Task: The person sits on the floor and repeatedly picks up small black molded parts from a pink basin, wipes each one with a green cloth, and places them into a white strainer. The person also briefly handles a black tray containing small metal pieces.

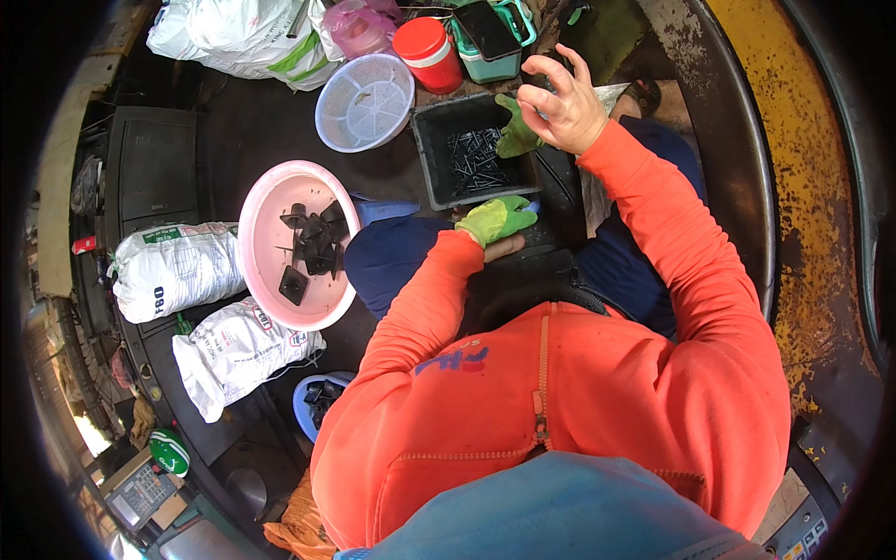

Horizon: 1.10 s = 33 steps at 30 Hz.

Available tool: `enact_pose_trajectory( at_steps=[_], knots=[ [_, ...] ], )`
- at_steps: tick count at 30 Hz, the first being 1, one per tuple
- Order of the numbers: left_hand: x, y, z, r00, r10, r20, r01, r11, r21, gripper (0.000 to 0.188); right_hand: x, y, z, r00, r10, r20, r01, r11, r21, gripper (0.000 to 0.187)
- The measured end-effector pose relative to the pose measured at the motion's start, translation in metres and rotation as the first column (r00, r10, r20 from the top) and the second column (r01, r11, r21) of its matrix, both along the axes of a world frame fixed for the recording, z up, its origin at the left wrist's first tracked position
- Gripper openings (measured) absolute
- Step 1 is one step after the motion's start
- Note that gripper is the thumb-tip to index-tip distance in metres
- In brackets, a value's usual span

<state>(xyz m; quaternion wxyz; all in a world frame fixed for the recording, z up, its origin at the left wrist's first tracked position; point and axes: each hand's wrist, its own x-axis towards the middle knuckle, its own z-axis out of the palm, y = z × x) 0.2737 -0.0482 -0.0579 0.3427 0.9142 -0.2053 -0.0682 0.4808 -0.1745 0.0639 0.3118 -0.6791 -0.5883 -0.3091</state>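
Note:
My right hand (567,105) is bare and raised over the right side of a black tray (431,177), its fingers bent, apart and holding nothing. Thin dark metal pins, like nails or screws, lie heaped in the tray. A green work glove (516,129) hangs over the tray's right rim, just below that hand. At the tray's near edge is my left hand (497,221), in a yellow-green glove with some bare skin showing beneath. Its fingers are curled together and pointing right; a small blue bit shows at their tips, and what they hold is hidden.
To the left, a pink basin (250,252) holds several black square-based parts. Beyond stand a lilac mesh basket (366,105), a red lidded jar (429,54) and a teal basket (487,67) with a phone on it. White sacks (177,271) line the left; a blue bowl (306,411) sits nearby.

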Motion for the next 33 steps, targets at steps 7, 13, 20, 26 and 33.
enact_pose_trajectory(
  at_steps=[7, 13, 20, 26, 33],
  knots=[
    [-0.001, 0.0, -0.001, 0.999, 0.008, 0.043, -0.009, 1.0, 0.024, 0.046, -0.004, -0.002, 0.008, 1.0, 0.015, -0.019, -0.015, 1.0, -0.015, 0.024],
    [-0.003, 0.003, -0.006, 0.994, -0.014, 0.11, 0.017, 1.0, -0.019, 0.041, -0.004, -0.006, 0.015, 0.989, 0.105, -0.102, -0.11, 0.993, -0.051, 0.033],
    [-0.006, 0.004, -0.004, 0.998, 0.0, 0.065, 0.0, 1.0, 0.009, 0.041, -0.008, -0.008, 0.017, 0.975, 0.137, -0.173, -0.144, 0.989, -0.028, 0.016],
    [-0.006, 0.007, 0.012, 1.0, -0.008, 0.009, 0.008, 1.0, 0.005, 0.041, -0.01, -0.014, 0.024, 0.931, 0.265, -0.253, -0.282, 0.959, -0.033, 0.026],
    [-0.005, 0.008, 0.016, 0.999, -0.037, -0.013, 0.038, 0.999, 0.023, 0.044, -0.011, -0.011, 0.024, 0.913, 0.297, -0.28, -0.321, 0.946, -0.042, 0.038]
  ],
)
